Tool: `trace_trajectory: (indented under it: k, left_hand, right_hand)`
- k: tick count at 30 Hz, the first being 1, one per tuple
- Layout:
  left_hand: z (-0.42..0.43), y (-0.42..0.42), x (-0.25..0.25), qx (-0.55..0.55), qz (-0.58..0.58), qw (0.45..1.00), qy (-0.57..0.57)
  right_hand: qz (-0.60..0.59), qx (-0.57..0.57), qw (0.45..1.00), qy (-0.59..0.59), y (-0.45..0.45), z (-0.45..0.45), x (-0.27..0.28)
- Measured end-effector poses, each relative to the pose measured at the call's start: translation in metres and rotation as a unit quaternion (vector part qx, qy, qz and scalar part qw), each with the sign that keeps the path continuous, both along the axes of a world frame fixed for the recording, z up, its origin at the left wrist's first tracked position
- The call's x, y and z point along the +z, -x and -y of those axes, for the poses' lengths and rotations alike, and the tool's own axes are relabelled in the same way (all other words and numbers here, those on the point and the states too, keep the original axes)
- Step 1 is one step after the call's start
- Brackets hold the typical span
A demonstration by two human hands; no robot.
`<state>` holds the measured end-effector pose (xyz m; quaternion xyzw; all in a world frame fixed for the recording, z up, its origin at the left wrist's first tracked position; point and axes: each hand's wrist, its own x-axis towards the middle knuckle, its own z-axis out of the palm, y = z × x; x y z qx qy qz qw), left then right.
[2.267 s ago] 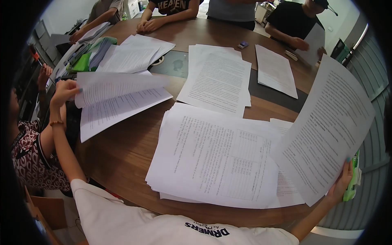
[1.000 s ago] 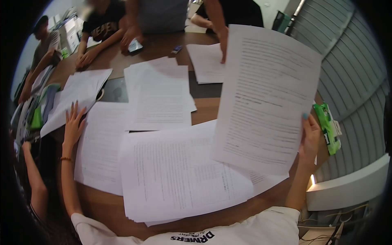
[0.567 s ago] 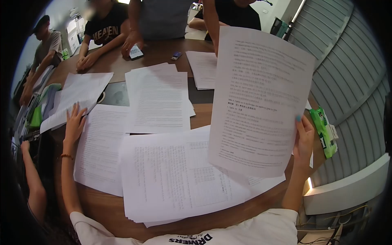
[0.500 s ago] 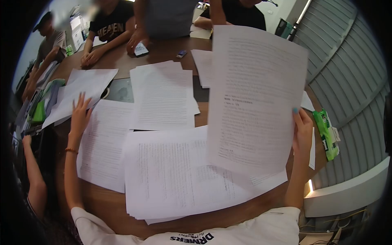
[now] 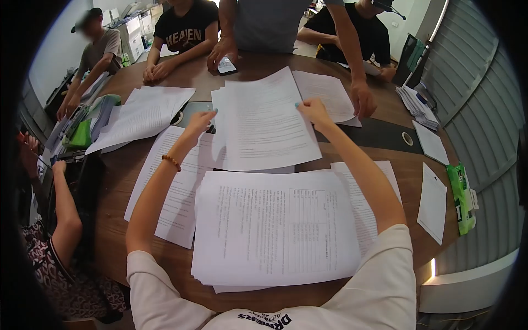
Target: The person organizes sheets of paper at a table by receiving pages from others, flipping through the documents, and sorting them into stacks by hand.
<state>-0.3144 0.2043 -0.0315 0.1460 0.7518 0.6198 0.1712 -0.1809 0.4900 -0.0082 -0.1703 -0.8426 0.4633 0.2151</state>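
My right hand (image 5: 315, 114) pinches the right edge of a printed sheet (image 5: 269, 124), which lies over the middle paper stack and is slightly raised. My left hand (image 5: 199, 125) is at the left edge of that stack, fingers curled and thumb against the paper edge; exactly which sheets it grips is hard to see. Nearer to me lies a thick pile of printed pages (image 5: 264, 231), its text turned sideways. Under my left forearm is another printed sheet (image 5: 170, 187), and a further page (image 5: 379, 181) is partly hidden by my right forearm.
Another person's hand (image 5: 363, 100) hangs by some sheets (image 5: 324, 91) at right. A phone (image 5: 226, 66) is under a standing person's hand. Loose papers (image 5: 146, 113) lie left, near folders. A green packet (image 5: 460, 198) sits at the right table edge. Several people surround the table.
The sheet in my right hand has come down from upright at the right onto the middle stack. My left hand has moved right, from the left papers to the stack's edge. The view has shifted.
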Motion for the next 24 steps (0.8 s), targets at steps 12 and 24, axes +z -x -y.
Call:
trace_trajectory:
  k: [12,24]
  left_hand:
    - [-0.025,0.002,0.005,0.011,0.069,0.998,0.01]
    - [-0.004,0.027,-0.01,-0.09,0.074,0.993,-0.014]
  right_hand:
    - [0.107,-0.101,0.987,-0.061,0.037,0.001,-0.037]
    - [0.142,0.082,0.981,0.104,-0.076,-0.045,0.053]
